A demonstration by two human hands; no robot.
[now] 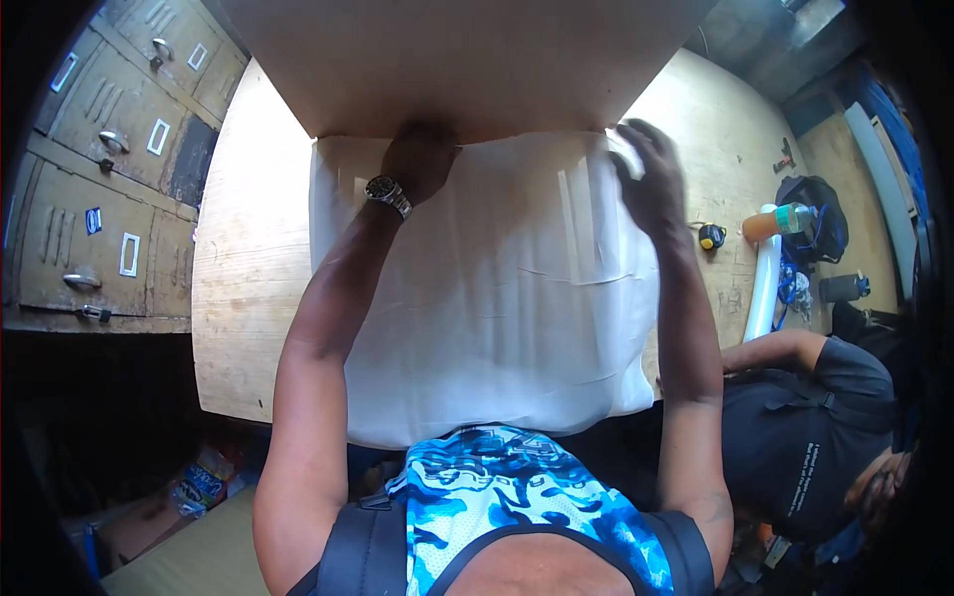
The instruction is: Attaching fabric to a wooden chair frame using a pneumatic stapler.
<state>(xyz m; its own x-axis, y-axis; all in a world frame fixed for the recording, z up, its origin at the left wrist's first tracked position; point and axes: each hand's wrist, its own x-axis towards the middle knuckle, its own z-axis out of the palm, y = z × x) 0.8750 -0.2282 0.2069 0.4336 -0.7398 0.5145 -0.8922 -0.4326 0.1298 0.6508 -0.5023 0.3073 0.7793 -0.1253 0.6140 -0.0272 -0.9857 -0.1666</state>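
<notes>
While the white sheet point(497, 298) lay creased over the table point(248, 248), its far edge met the brown board point(477, 60). Left hand point(419, 164) was bent and blurred at that edge; could not tell whether it gripped anything. Right hand point(653, 181) was partly open beside the board's corner, no grip visible. Step in hand, as judged: aligning sheet and board. Next move seemed to call for flattening the creases evenly.

Lockers point(129, 186): metal, L of counter point(248, 278)
Tape measure point(711, 236): blk/yel, counter's R side
Bottle point(767, 224): orange liq., counter's far R
Co-worker point(800, 427): dk tee, nr counter's R edge
</notes>
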